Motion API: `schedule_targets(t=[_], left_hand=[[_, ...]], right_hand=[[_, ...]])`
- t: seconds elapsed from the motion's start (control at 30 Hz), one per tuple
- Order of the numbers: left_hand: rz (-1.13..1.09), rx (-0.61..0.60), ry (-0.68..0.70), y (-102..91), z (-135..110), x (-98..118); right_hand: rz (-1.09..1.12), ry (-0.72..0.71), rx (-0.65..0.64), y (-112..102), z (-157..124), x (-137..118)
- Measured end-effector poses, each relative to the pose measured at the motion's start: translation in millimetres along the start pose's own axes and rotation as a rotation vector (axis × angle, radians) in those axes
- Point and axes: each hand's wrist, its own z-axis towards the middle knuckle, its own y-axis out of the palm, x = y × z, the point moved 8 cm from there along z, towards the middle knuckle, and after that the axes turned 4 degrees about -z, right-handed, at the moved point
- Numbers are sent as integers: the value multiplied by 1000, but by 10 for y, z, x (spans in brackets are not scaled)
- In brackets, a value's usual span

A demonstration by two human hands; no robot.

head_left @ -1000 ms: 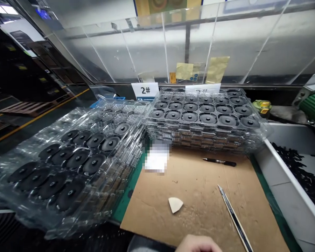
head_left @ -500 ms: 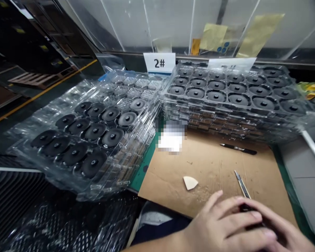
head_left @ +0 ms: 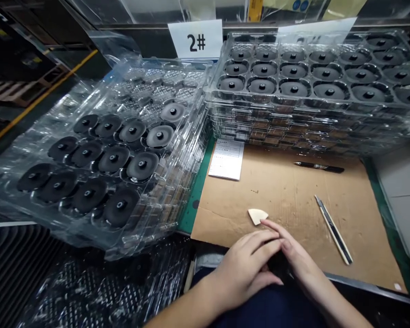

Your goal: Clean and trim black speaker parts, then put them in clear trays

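My left hand (head_left: 248,264) is curled in front of my body at the near edge of the cardboard, its fingertips against my right hand. A dark patch shows below its fingers, but I cannot make out whether it is a held part. My right hand (head_left: 295,255) has its index finger stretched out, the tip at the lower edge of a cream wedge-shaped sponge (head_left: 258,216); its other fingers are largely hidden. The sponge lies on the cardboard sheet (head_left: 225,218). Right of my hands lies a utility knife (head_left: 334,230) with its blade end pointing away.
Clear plastic trays (head_left: 164,191) with round black parts (head_left: 121,205) are stacked at left. Another tray stack (head_left: 259,120) stands at the back right. A printed paper (head_left: 227,159), a black pen (head_left: 319,167) and a "2#" sign (head_left: 196,41) are also there.
Both hands have moved left, away from the utility knife, and my right index finger now reaches the sponge. The view has tilted down; the knife is fully visible now.
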Motion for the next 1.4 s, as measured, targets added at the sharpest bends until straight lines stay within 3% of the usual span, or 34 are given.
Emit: schedule_targets(t=[0.13, 0.27, 0.33, 0.4, 0.57, 0.73, 0.87, 0.97, 1.07, 1.2, 1.33, 1.4], left_hand=[[-375, 265, -172, -204, -145, -257], [-1094, 498, -361, -285, -325, -636], [-1325, 525, -380, -289, -356, -705], [-1421, 540, -371, -307, -365, -716], [-1386, 559, -339, -327, -343, -635], [-1284, 560, -341, -310, -270, -564], [-1247, 522, -347, -218, -158, -514], [-1197, 504, -348, -144, -72, -476], [-1136, 487, -410, -86, -24, -468], [-1070, 491, -399, -105, 24, -411], [-1035, 439, -360, -88, 74, -322], [-1040, 426, -376, -78, 71, -306]], right_hand=[[-349, -125, 11, -5, 146, -269], [-840, -245, 185, -99, 358, -338], [-882, -261, 186, -77, 474, -255], [-838, -261, 181, -50, 545, -170], [-629, -167, 263, -85, 406, -92], [-378, -68, 202, -66, 122, -57], [-293, -51, 244, -169, 42, -322], [-323, -252, 320, -185, 10, -855], [-373, -504, 256, -49, -47, -1328], [-473, -462, 44, 77, 2, -1412], [-441, -614, 296, -105, -113, -1514], [-379, -639, 266, -103, -174, -1505]])
